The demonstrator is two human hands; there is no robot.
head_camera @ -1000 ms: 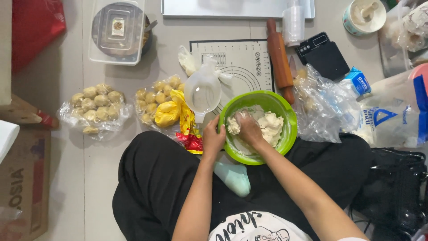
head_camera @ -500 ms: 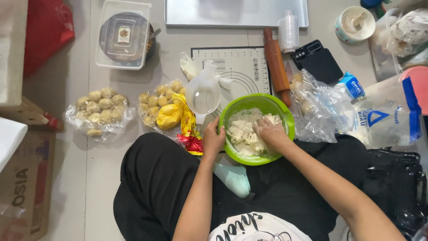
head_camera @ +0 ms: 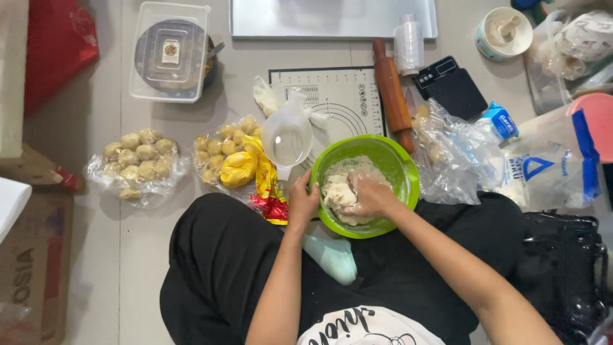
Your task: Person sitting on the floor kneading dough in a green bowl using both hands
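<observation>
A green bowl (head_camera: 399,165) of pale dough (head_camera: 336,191) rests on my lap. My left hand (head_camera: 302,202) grips the bowl's near-left rim. Inside the bowl, my right hand (head_camera: 370,196) presses down, closed on the dough. A clear measuring jug (head_camera: 287,138) stands just left of the bowl.
A white baking mat (head_camera: 345,102) and wooden rolling pin (head_camera: 391,92) lie beyond the bowl. Two plastic sheets hold several dough balls (head_camera: 139,161) at left. A flour bag (head_camera: 552,163), clear bags (head_camera: 450,153), black scale (head_camera: 449,85), lidded container (head_camera: 169,51) and metal tray (head_camera: 332,18) surround the spot.
My right hand has shifted within the bowl, from the middle toward the near side, pressing the dough into a lump. My left hand stays on the rim.
</observation>
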